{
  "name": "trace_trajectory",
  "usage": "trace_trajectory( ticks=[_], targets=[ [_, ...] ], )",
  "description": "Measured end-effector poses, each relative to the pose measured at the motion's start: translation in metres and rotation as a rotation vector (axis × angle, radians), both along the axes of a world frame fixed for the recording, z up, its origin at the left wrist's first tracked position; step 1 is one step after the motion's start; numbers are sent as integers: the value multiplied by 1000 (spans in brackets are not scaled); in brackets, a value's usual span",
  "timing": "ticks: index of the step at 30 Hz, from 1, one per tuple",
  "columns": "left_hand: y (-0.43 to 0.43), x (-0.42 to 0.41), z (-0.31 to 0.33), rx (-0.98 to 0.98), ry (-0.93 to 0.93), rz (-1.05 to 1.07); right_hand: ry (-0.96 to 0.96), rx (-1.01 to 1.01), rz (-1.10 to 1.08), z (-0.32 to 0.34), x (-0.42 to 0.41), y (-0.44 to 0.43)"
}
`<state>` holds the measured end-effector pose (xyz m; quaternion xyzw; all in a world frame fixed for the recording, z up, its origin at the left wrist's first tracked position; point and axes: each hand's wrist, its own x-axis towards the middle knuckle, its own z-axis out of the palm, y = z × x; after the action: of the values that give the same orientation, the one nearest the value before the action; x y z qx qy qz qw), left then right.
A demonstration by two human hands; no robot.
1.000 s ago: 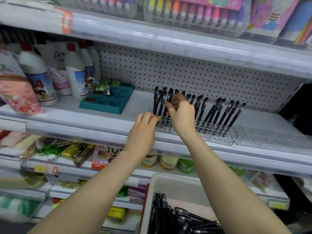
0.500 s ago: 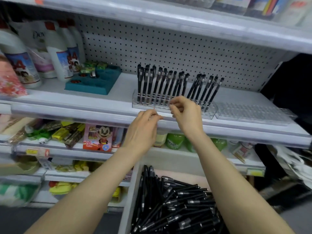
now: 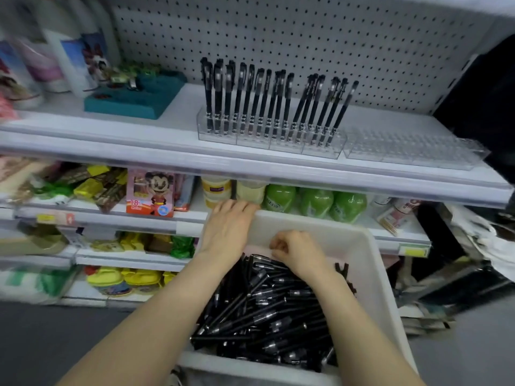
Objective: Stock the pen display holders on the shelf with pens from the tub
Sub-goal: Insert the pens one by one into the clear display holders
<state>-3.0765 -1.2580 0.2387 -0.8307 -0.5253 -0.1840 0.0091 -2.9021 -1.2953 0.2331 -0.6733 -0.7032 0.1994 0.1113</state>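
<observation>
The right hand (image 3: 299,250) is curling its fingers down among the glossy black pens (image 3: 264,310) heaped in the white plastic tub (image 3: 376,274), fingertips hiding underneath, so I cannot tell whether it is pinching one; the left hand (image 3: 228,227) is lying flat, fingers straight, on the tub's far corner. Above, slim upright pens (image 3: 245,98) are standing in ribbed clear holders (image 3: 267,140) on the shelf (image 3: 139,151).

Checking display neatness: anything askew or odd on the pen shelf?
Mildly. The right-hand pens lean right while the left pens stand upright, with a gap between them. The second holder beside them has no pens. Nothing spilled.
</observation>
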Motion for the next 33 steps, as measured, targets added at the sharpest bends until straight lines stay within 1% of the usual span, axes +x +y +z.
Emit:
trace_trajectory(
  ticks=[3, 12, 14, 16, 19, 21, 23, 25, 28, 30, 33],
  targets=[
    [-2, -1, -4, 45, -2, 14, -115, -92, 72, -11, -3, 2],
    [-2, 0, -7, 45, -30, 28, -86, -183, 107, -13, -1, 5],
    [-1, 0, -7, 22, -52, 28, -26, -161, 87, -3, 2, 6],
    [-1, 0, -4, -9, -108, 12, 88, -137, 69, 13, 7, 8],
    [2, -4, 12, -72, -256, -12, 270, -112, 62, 45, 12, 9],
    [7, -9, 30, -33, -328, -26, 350, -60, 74, 70, 15, 10],
    [17, -14, 51, 64, -350, -33, 384, 15, 86, 99, 15, 14],
    [32, -21, 71, 143, -369, -15, 468, 99, 72, 127, 12, 22],
    [57, -34, 95, 233, -335, 19, 576, 294, 13, 164, 2, 38],
    [74, -44, 102, 266, -297, 26, 595, 430, -26, 182, -7, 54],
    [95, -55, 105, 264, -237, 28, 620, 582, -89, 197, -23, 79]
  ],
)
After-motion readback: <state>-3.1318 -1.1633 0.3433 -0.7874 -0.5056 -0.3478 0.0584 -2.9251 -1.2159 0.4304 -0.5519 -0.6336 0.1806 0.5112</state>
